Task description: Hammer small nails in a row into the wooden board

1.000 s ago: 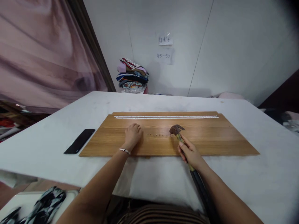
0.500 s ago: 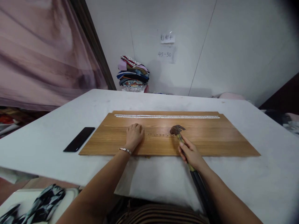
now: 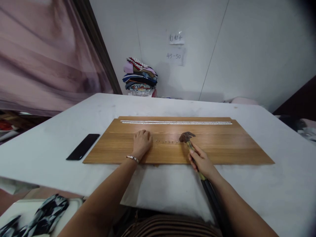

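Note:
A long wooden board lies on the white table. My right hand is wrapped round the handle of a hammer, whose head rests on the board at the right end of a short row of small nails. My left hand rests on the board left of that row, fingers curled under into a loose fist; whether it holds anything is hidden. A white measuring tape runs along the board's far edge.
A black phone lies on the table left of the board. Folded clothes are stacked by the wall behind the table. A pink curtain hangs at the left. Dark patterned cloth lies at the lower left.
The view has shifted slightly. Both hands and the hammer stay where they were on the board.

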A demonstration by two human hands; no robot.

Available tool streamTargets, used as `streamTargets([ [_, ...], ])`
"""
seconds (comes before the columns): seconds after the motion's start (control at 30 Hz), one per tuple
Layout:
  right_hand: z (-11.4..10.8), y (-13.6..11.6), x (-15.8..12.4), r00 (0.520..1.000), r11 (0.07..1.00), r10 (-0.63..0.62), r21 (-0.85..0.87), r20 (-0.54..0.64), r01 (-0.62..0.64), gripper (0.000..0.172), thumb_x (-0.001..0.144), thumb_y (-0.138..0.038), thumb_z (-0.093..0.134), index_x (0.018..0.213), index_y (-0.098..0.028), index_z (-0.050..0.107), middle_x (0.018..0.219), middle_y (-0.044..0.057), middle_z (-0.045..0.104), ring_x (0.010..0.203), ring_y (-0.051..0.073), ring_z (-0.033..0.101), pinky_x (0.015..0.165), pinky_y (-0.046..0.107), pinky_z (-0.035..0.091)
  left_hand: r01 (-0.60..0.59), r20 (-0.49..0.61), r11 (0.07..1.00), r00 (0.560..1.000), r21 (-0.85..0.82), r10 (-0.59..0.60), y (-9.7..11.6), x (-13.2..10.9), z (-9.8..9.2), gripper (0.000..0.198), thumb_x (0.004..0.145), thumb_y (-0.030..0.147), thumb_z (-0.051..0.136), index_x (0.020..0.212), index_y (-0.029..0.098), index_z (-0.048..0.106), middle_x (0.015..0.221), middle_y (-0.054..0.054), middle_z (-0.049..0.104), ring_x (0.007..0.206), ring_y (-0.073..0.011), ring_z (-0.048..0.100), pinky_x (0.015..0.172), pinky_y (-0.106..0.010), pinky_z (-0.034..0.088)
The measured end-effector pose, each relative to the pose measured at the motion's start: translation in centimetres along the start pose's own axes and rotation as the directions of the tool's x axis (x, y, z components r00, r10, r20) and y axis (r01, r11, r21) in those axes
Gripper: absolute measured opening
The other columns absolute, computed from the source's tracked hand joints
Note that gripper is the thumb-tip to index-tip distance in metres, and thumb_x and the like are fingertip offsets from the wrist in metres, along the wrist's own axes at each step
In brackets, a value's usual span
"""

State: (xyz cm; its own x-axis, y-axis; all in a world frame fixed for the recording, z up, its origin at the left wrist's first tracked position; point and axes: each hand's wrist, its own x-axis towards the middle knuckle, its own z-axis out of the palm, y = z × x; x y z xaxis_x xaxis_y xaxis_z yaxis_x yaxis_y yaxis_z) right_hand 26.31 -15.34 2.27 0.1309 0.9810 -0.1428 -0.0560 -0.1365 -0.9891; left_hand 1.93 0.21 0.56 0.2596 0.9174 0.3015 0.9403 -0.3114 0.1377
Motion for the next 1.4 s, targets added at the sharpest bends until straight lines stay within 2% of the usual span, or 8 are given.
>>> streamTargets([
  [0.27, 0.16, 0.21, -0.01, 1.0, 1.0, 0.013, 0.015, -0.017, -0.013, 0.065, 0.084, -0.043, 0.055, 0.143, -0.022, 0.038, 0.062, -0.006, 0.051, 0.034, 0.006, 0.038, 0.028, 0.017, 0.031, 0.005, 0.013, 1.0, 1.0, 0.002, -0.005, 0.1, -0.01, 0.04, 0.023, 0.088, 0.031, 0.04, 0.092, 0.021, 0.06, 0.108, -0.009, 0.06, 0.105, -0.0253, 0.051, 0.089, -0.039, 0.037],
  [0.57, 0.22, 0.19, 0.02, 1.0, 1.0, -0.005, 0.013, -0.028, 0.005, 0.064, 0.085, -0.042, 0.053, 0.144, -0.023, 0.037, 0.062, -0.007, 0.051, 0.034, 0.006, 0.038, 0.028, 0.017, 0.031, 0.014, 0.029, 1.0, 0.999, -0.018, -0.013, 0.21, 0.0, -0.09, 0.025, 0.088, 0.031, 0.038, 0.093, 0.021, 0.061, 0.108, -0.011, 0.06, 0.107, -0.0257, 0.049, 0.092, -0.04, 0.035],
  [0.9, 0.29, -0.03, 0.02, 0.999, 1.0, -0.02, -0.002, -0.034, 0.02, 0.062, 0.086, -0.041, 0.051, 0.144, -0.021, 0.037, 0.062, -0.007, 0.05, 0.034, 0.005, 0.038, 0.028, 0.017, 0.03, 0.01, 0.01, 1.0, 1.0, 0.006, -0.01, 0.23, -0.03, -0.07, 0.025, 0.087, 0.032, 0.039, 0.093, 0.021, 0.06, 0.11, -0.01, 0.06, 0.104, -0.0262, 0.051, 0.089, -0.04, 0.037],
  [1.1, 0.27, 0.24, 0.13, 1.0, 1.0, 0.019, -0.004, -0.016, -0.019, 0.066, 0.084, -0.042, 0.053, 0.144, -0.02, 0.036, 0.062, -0.007, 0.05, 0.033, 0.005, 0.037, 0.028, 0.017, 0.03, 0.009, 0.016, 1.0, 1.0, 0.006, -0.009, 0.16, -0.01, -0.03, 0.024, 0.087, 0.031, 0.039, 0.093, 0.021, 0.061, 0.111, -0.01, 0.06, 0.105, -0.0255, 0.051, 0.089, -0.039, 0.037],
  [1.4, 0.27, 0.45, 0.29, 1.0, 1.0, -0.014, -0.012, -0.018, 0.013, 0.062, 0.086, -0.04, 0.05, 0.144, -0.02, 0.037, 0.062, -0.007, 0.049, 0.033, 0.004, 0.037, 0.028, 0.016, 0.031, 0.007, -0.001, 1.0, 1.0, 0.011, -0.007, 0.15, 0.04, 0.14, 0.024, 0.087, 0.031, 0.04, 0.094, 0.021, 0.06, 0.113, -0.009, 0.06, 0.105, -0.0262, 0.051, 0.089, -0.04, 0.037],
])
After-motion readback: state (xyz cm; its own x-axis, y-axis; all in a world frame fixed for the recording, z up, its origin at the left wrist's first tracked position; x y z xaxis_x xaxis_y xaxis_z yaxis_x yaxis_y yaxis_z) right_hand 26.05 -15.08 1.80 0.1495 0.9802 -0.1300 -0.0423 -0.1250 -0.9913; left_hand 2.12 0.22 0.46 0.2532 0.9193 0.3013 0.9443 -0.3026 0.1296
